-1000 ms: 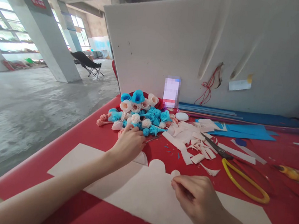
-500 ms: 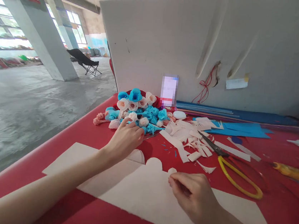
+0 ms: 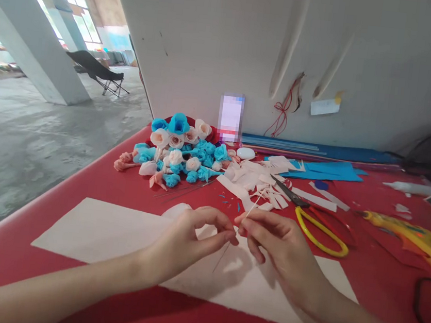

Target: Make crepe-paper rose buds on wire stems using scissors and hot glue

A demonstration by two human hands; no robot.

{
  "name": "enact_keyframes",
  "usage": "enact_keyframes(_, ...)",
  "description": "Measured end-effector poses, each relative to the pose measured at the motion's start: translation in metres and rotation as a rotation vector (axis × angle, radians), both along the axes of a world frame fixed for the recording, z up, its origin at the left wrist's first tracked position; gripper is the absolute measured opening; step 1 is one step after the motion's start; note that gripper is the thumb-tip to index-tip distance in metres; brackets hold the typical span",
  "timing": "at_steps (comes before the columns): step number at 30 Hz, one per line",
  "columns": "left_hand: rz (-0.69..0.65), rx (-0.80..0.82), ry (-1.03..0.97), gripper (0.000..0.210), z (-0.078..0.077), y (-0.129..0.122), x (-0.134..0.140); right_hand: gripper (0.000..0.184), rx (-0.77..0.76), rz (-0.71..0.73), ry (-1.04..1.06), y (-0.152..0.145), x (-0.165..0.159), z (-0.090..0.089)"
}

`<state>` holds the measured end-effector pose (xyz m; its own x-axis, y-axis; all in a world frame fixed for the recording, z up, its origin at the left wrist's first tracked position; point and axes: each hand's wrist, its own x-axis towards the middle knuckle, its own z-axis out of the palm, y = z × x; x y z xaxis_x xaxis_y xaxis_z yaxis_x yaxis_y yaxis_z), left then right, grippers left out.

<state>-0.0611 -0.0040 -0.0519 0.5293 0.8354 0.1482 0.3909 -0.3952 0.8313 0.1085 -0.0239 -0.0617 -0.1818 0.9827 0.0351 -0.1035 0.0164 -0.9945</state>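
My left hand (image 3: 195, 237) pinches a thin wire (image 3: 221, 258), whose lower end points down over the pale paper sheet. Close beside it, fingertips nearly touching, my right hand (image 3: 279, 238) is closed on a pale paper piece (image 3: 254, 205) that shows edge-on as a narrow sliver. Where the wire and the piece meet is hidden by my fingers. Below both hands lies a large pale paper sheet (image 3: 110, 227). A rounded paper petal (image 3: 176, 210) sits at its back edge, partly behind my left hand.
Blue, white and pink paper flowers (image 3: 189, 153) are heaped at the back left. Paper scraps (image 3: 248, 178), scissors (image 3: 322, 230) with yellow and red handles, and a yellow glue gun (image 3: 405, 235) lie to the right. Blue paper (image 3: 327, 171) and a phone (image 3: 231, 116) are behind.
My left hand has come back from the flower heap to my right hand and now has a wire. My right hand has lifted the small paper piece. The view has shifted right.
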Motion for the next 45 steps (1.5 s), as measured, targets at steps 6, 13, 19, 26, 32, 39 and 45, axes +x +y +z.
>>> enact_keyframes(6, -0.189, 0.468, 0.31, 0.021, -0.013, 0.02, -0.004, 0.013, -0.003, -0.07, 0.098, 0.012, 0.021, 0.019)
enact_keyframes(13, -0.25, 0.567, 0.396, 0.024, -0.028, 0.034, 0.012, 0.014, -0.241, -0.024, 0.095, -0.01, 0.039, -0.02)
enact_keyframes(19, -0.252, 0.668, 0.395, 0.026, -0.04, 0.032, 0.01, 0.018, -0.342, -0.079, 0.203, -0.012, 0.042, -0.038)
enact_keyframes(26, -0.259, 0.806, 0.339, 0.021, -0.028, 0.022, 0.016, 0.014, -0.417, -0.205, 0.407, 0.0, 0.044, -0.027)
enact_keyframes(32, -0.453, 0.541, 0.444, 0.031, -0.002, -0.016, 0.055, 0.011, -0.239, -0.405, 0.543, 0.026, 0.027, -0.001)
enact_keyframes(39, -0.27, 0.555, 0.603, 0.047, -0.002, -0.005, 0.078, 0.015, -0.129, -0.517, 0.552, 0.043, 0.021, 0.011)
enact_keyframes(45, -0.366, 0.546, 0.563, 0.032, -0.015, 0.004, 0.074, 0.01, -0.088, -0.566, 0.505, 0.043, 0.019, -0.005)
